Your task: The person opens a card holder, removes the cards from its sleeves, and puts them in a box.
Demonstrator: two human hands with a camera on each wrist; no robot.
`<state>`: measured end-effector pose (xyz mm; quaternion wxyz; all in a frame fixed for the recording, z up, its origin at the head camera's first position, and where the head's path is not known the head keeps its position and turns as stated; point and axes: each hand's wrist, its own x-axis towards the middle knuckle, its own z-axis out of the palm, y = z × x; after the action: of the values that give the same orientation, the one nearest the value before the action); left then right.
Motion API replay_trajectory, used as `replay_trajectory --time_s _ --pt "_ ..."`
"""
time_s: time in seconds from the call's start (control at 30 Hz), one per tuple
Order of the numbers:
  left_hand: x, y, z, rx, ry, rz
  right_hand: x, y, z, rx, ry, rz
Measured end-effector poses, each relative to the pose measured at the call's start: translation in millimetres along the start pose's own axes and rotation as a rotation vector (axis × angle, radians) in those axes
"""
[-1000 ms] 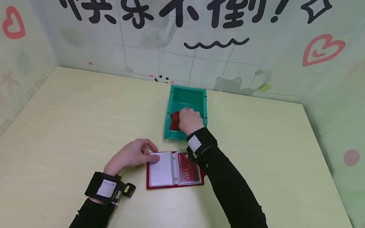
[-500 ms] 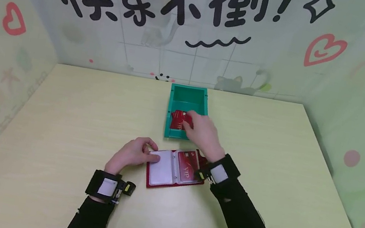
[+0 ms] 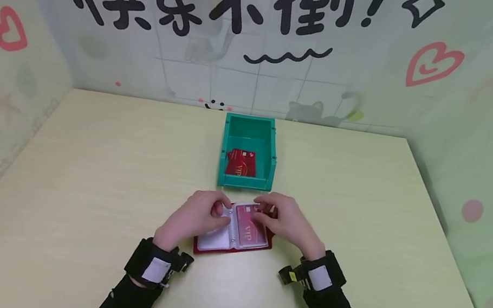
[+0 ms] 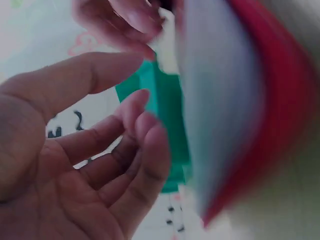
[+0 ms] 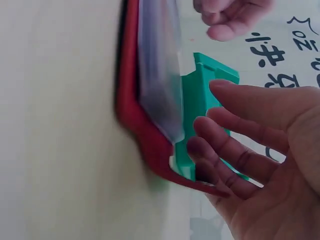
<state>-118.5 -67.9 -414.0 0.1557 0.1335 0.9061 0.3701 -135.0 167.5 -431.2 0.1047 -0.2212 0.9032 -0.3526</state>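
A small red card album (image 3: 213, 241) lies spread on the table, with clear plastic pockets on a ring spine. Its right pocket shows a red VIP card (image 3: 249, 229). Over the left page, near the rings, is my left hand (image 3: 198, 217); in the left wrist view its thumb and fingers are apart with nothing between them. My right hand (image 3: 289, 222) is at the album's upper right corner, thumb and index finger over the card in the head view. Loosely bent fingers (image 5: 235, 145) show in the right wrist view, overlapping the cover's flap (image 5: 165, 162), and hold nothing.
Just behind the album stands a teal plastic bin (image 3: 243, 182) with red VIP cards (image 3: 241, 163) in its near end. The pale wooden table (image 3: 99, 177) meets a printed wall (image 3: 110, 58) at the back and sides.
My right hand has come back from the bin to the album's right side, leaving the red cards in the bin. My left hand has shifted right from the album's left edge toward the rings.
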Motion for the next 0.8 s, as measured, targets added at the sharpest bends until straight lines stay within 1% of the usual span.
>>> replay_trajectory --time_s 0.07,0.13,0.2,0.3,0.37,0.53,0.67,0.73,0.8 --pt "-0.7 6.6 5.6 -0.008 -0.029 0.024 -2 3 3 -0.007 -0.008 -0.012" --pt "-1.0 10.4 11.0 -0.017 -0.058 0.015 -3 5 5 -0.020 -0.022 -0.012" --pt "-0.7 11.0 15.4 -0.016 -0.074 -0.006 -5 7 6 -0.034 -0.038 -0.001" --pt "0.2 8.5 18.4 -0.009 -0.089 -0.044 -7 8 7 -0.031 -0.063 0.025" --pt "1.1 6.0 18.3 -0.001 -0.094 -0.057 -8 9 9 -0.041 -0.069 0.036" --pt "4.7 0.0 14.3 0.008 -0.118 -0.070 -9 13 16 -0.110 -0.030 0.043" --pt "4.3 -4.1 9.8 0.024 -0.112 -0.074 -9 11 26 -0.138 0.019 0.032" --pt "2.4 -5.0 8.4 0.034 -0.089 -0.080 -9 8 32 -0.134 0.047 0.036" --pt "0.3 -4.7 8.4 0.046 -0.050 -0.088 -9 4 39 -0.120 0.073 0.045"
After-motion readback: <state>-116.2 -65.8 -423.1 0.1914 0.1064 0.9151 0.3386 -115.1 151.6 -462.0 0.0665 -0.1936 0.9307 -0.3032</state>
